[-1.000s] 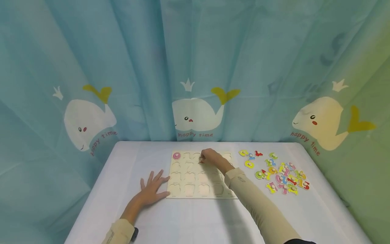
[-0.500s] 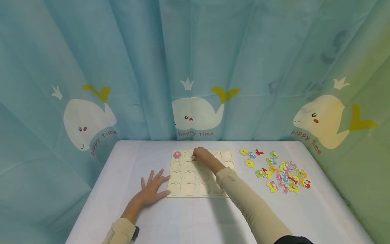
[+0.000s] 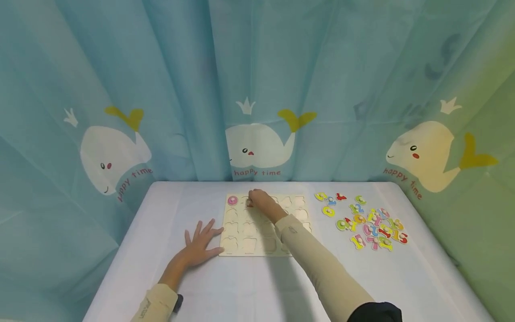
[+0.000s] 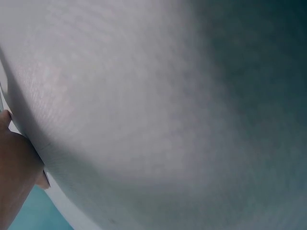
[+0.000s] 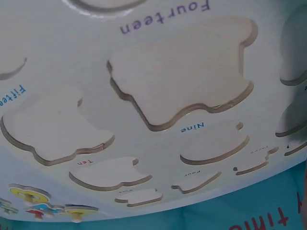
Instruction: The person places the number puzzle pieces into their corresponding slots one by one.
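Observation:
A pale wooden number puzzle board (image 3: pixel 240 245) lies flat on the white table, with cut-out recesses in rows. My right hand (image 3: pixel 260 200) reaches over its top row. Its fingers pinch a small reddish puzzle piece (image 3: pixel 250 204), mostly hidden, at the second recess from the left. A round pink knobbed piece (image 3: pixel 232 200) sits in the top-left recess. My left hand (image 3: pixel 198 249) rests spread on the table, thumb and a fingertip at the board's left edge. The right wrist view shows board recesses (image 5: pixel 182 72) labelled Fourteen, Nine and Ten; the left wrist view shows part of my left hand (image 4: pixel 17 167).
Several colourful knobbed number pieces (image 3: pixel 374 230) lie scattered and partly overlapping on the table (image 3: pixel 193 295), right of the board. A blue curtain (image 3: pixel 185 112) with printed whales hangs behind the table and along its sides.
My right hand has moved left along the board's top row with the reddish piece, from about the third recess to the second. The left hand stays in place.

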Demonstrator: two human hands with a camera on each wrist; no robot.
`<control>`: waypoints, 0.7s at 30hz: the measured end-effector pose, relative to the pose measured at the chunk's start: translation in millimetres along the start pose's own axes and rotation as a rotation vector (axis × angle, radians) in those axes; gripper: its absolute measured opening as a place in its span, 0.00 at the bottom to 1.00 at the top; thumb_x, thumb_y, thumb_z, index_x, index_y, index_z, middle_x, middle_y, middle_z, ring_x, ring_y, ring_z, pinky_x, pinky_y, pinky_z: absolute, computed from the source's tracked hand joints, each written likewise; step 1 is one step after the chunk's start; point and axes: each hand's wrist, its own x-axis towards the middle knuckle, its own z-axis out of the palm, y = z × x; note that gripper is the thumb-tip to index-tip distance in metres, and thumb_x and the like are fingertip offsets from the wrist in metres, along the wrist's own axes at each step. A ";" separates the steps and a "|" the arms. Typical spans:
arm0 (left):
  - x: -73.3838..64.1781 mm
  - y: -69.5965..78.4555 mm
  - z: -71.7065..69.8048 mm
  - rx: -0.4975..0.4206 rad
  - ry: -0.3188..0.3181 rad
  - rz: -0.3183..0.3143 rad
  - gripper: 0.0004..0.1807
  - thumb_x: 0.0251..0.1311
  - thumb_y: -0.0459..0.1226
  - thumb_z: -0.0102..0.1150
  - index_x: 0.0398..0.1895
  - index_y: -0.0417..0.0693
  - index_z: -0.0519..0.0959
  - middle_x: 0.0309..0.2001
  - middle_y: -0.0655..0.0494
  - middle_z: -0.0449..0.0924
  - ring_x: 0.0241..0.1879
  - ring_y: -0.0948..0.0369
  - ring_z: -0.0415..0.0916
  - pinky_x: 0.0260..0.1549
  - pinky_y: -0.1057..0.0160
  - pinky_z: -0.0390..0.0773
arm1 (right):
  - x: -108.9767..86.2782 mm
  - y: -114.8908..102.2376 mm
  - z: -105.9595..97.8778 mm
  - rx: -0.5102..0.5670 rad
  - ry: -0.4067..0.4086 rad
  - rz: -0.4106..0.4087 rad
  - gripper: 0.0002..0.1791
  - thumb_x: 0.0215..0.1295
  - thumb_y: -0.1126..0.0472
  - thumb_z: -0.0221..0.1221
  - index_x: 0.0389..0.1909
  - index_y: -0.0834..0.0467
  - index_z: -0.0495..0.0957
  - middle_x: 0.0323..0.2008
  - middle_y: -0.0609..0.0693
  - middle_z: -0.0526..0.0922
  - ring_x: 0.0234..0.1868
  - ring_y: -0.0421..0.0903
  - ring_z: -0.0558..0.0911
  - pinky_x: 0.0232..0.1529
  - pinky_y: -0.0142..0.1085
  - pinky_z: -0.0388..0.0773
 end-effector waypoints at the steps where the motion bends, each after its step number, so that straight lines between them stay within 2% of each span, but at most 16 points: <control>1: 0.6 -0.9 -0.5 -0.001 0.000 0.003 0.33 0.58 0.52 0.58 0.65 0.50 0.68 0.72 0.42 0.45 0.69 0.36 0.30 0.53 0.28 0.22 | 1.8 -0.6 -0.1 0.001 -0.006 0.005 0.04 0.63 0.69 0.58 0.29 0.63 0.76 0.26 0.51 0.75 0.25 0.43 0.67 0.31 0.34 0.73; 7: 3.0 -7.2 1.7 -0.002 -0.008 0.008 0.33 0.59 0.54 0.57 0.65 0.51 0.68 0.73 0.43 0.45 0.69 0.36 0.29 0.53 0.28 0.22 | 11.2 -3.5 3.7 0.010 0.002 0.027 0.03 0.61 0.69 0.59 0.29 0.63 0.76 0.27 0.52 0.78 0.27 0.45 0.73 0.34 0.35 0.75; 11: 3.2 -9.2 3.6 -0.011 -0.012 0.003 0.33 0.58 0.55 0.57 0.65 0.53 0.68 0.73 0.44 0.45 0.69 0.36 0.29 0.53 0.28 0.21 | 16.7 -5.1 9.6 -0.023 0.022 0.025 0.03 0.60 0.69 0.61 0.29 0.62 0.75 0.27 0.52 0.78 0.28 0.45 0.74 0.33 0.35 0.75; 21: 4.4 -7.4 4.0 -0.003 -0.007 0.000 0.33 0.58 0.56 0.57 0.65 0.55 0.69 0.73 0.45 0.46 0.69 0.37 0.29 0.53 0.27 0.23 | 18.2 -15.1 3.4 -0.010 -0.047 0.102 0.04 0.62 0.67 0.60 0.33 0.63 0.75 0.30 0.54 0.78 0.30 0.45 0.75 0.39 0.36 0.77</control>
